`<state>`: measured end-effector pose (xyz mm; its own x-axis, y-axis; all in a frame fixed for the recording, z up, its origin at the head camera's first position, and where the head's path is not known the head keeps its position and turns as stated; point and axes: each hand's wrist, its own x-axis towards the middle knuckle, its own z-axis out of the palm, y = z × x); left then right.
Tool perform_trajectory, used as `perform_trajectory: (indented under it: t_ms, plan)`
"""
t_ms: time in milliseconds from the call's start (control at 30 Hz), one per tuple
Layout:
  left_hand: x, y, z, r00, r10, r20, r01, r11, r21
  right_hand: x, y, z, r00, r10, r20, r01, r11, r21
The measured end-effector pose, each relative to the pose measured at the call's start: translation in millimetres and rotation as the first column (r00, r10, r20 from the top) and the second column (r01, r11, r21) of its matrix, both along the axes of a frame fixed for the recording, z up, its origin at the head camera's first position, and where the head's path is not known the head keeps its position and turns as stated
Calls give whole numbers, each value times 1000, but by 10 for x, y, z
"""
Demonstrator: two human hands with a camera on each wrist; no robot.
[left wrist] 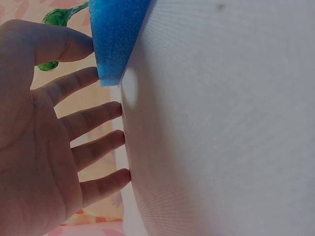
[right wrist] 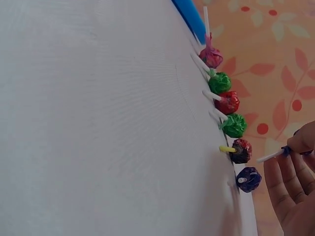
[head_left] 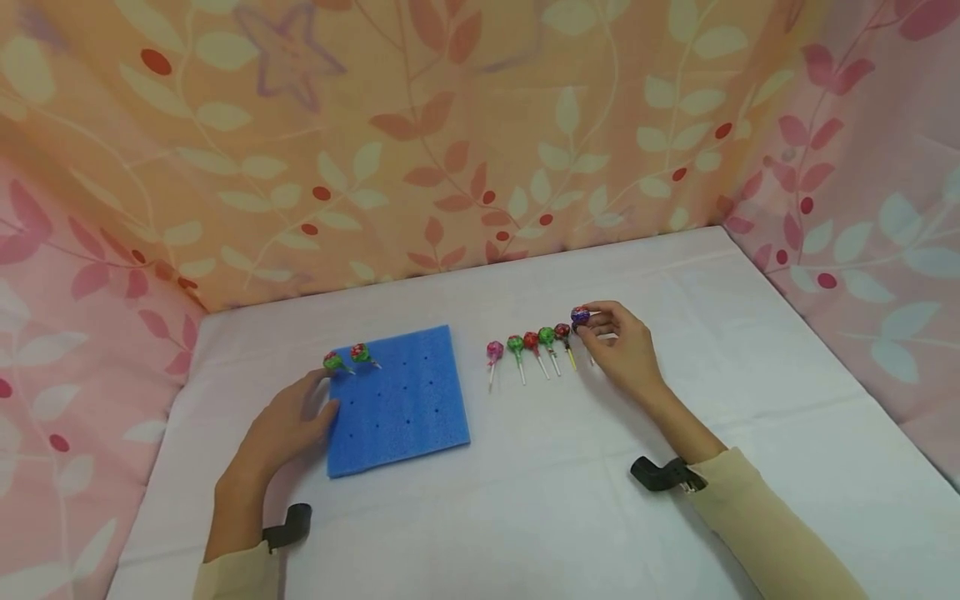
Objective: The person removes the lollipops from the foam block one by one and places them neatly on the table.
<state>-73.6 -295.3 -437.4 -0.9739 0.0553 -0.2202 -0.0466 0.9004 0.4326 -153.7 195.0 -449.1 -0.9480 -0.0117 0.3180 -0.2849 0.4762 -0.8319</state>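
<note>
My left hand [head_left: 281,429] lies along the left edge of a blue foam board [head_left: 397,433], thumb and index fingertip touching it, fingers extended. In the left wrist view the other fingertips of that hand [left wrist: 39,118] rest on the tabletop. Two lollipops with green-and-red wrappers, one at the corner [head_left: 333,361] and one beside it [head_left: 361,353], stand tilted in the board's far row of holes. My right hand [head_left: 626,354] pinches a purple-wrapped lollipop [head_left: 581,316] just under its candy; its white stick [right wrist: 269,156] points out from the fingers in the right wrist view.
Right of the board lies a row of lollipops: pink [head_left: 495,351], green [head_left: 515,342], red [head_left: 532,340], green [head_left: 547,335], dark red with a yellow stick [head_left: 562,331], and purple [right wrist: 249,179]. Small holes dot the board. White cloth [head_left: 525,508] covers the table; patterned curtains [head_left: 450,125] surround it.
</note>
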Motion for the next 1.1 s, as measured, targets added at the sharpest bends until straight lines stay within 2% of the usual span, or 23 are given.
perform_trajectory:
  t_ms: [133,433,767,1100]
  plan:
    - [7,-4,13,1000,-5,-7,5,1000,10,-22,21,-2,1000,3,17,-3,1000,-7]
    - [-11,-19,-18,1000,-9,-22,9,1000,1,-68,135,-15,989,-46,138,44,999,21]
    - [-18,-21,-29,1000,6,3,-6,1000,-14,-116,310,-15,990,-80,119,61,985,160]
    - [-6,-12,-21,1000,14,2,-14,1000,-10,-219,424,-48,980,-43,192,-3,972,236]
